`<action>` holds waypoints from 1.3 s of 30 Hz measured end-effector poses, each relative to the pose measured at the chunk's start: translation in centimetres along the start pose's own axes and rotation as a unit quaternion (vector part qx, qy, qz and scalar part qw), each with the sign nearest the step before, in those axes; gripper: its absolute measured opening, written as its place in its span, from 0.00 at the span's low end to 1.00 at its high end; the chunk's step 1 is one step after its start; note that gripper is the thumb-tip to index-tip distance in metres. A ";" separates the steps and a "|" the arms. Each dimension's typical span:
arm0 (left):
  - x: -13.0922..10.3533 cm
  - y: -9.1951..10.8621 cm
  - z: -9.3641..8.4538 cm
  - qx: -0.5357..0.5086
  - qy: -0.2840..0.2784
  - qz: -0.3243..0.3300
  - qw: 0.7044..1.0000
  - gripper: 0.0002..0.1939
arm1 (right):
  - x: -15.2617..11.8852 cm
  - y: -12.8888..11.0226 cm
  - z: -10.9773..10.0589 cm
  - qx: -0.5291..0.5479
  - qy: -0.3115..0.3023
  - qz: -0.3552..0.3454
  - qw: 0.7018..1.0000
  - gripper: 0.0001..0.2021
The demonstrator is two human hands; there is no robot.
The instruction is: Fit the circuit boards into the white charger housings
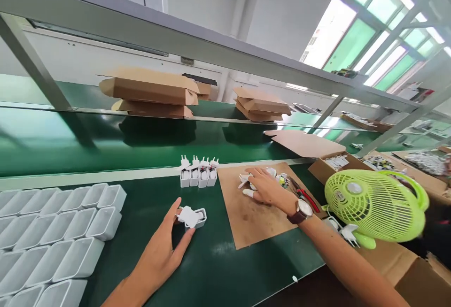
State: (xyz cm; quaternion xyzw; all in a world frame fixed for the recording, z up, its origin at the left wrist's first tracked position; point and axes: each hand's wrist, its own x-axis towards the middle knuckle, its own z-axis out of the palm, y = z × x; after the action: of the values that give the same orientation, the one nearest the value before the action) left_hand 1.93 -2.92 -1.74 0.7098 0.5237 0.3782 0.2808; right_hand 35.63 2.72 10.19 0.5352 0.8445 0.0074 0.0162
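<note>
My left hand [164, 243] is around a white plug piece [189, 217] that rests on a small white box [201, 218], thumb and index finger at its left and lower sides. My right hand [264, 187], with a watch on the wrist, reaches over small white parts on a brown cardboard sheet [243, 225]; what its fingertips touch is partly hidden. Red-handled pliers [306, 198] lie right of that hand. Behind the hands, several white boxes with plug pieces [199, 175] stand in a row.
Rows of open white boxes [73, 225] fill the left side. A green fan [369, 203] stands at the right beside cardboard boxes [340, 161]. Flattened cartons [151, 88] lie beyond the green belt [88, 142], under a metal shelf beam [211, 39].
</note>
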 end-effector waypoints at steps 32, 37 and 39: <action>1.0 0.4 -0.6 -0.086 0.043 0.102 0.990 0.10 | 1.8 -11.3 8.6 0.217 0.092 -0.204 0.950 0.13; 1.1 0.4 -0.7 -0.109 0.036 0.086 0.990 0.07 | 1.4 -11.7 9.3 0.255 0.129 -0.166 0.944 0.12; 1.2 0.4 -0.6 -0.114 0.036 0.079 0.990 0.06 | 1.2 -11.8 9.6 0.260 0.141 -0.156 0.942 0.12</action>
State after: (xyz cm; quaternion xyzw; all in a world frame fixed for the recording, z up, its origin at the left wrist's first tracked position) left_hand 1.80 -1.92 -0.78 0.6984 0.4292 0.4814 0.3104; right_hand 24.78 -1.24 0.23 0.3758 0.8837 -0.1399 -0.2414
